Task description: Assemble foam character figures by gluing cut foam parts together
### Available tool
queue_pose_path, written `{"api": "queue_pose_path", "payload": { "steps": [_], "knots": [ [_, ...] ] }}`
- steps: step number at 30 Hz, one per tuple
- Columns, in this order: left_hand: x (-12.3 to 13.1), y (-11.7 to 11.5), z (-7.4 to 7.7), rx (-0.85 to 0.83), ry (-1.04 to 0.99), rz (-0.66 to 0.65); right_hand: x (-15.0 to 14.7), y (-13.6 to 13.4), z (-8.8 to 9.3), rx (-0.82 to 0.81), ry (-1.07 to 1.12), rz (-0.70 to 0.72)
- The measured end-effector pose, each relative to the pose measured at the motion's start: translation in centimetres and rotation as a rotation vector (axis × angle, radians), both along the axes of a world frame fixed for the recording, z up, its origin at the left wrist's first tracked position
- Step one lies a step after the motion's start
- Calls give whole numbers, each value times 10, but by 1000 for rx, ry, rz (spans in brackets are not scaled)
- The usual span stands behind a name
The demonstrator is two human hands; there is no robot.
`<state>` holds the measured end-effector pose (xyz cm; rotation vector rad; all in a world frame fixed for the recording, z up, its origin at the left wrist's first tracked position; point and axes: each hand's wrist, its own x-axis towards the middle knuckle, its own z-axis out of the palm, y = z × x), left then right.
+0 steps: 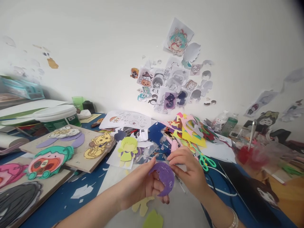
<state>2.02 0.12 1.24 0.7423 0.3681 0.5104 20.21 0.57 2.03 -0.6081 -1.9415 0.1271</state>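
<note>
A purple crescent-shaped felt-like cutout [167, 179] with whitish marks on its face rests in my left hand [142, 183], the thumb along its upper edge and the fingers curled behind it. My right hand [187, 171] meets the cutout's upper right edge with thumb and fingertips pinched together. Just below the right hand, a thin pen-like stick [181, 186] shows in part. Beneath both hands is a grey mat [187, 212] with a pale yellow cutout [142, 206] and a lime green cutout [153, 219]. Beyond the left hand, a yellow-green layered doll figure [128, 151] lies on white paper.
Green-handled scissors [207, 161] and a white cable [225, 188] lie to the right, near a black flat panel [251, 196]. Boards with finished-looking character figures [48, 163] fill the left. Coloured scraps [193, 129] pile up behind. A white-lidded tub [57, 114] stands at back left.
</note>
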Motion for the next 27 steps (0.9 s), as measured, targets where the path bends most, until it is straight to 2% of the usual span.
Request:
{"api": "queue_pose_path", "payload": {
  "steps": [16,22,25,27],
  "knots": [
    [0,0,-1,-3,-17,-93,-1,0,-2,-86,-14,125],
    [1,0,-3,9,37,-119,-1,-1,-3,-99,-14,152],
    [0,2,0,71,114,-132,0,-2,-2,-114,2,157],
    [-5,7,3,210,267,-68,2,-2,-1,-141,33,146]
  ]
}}
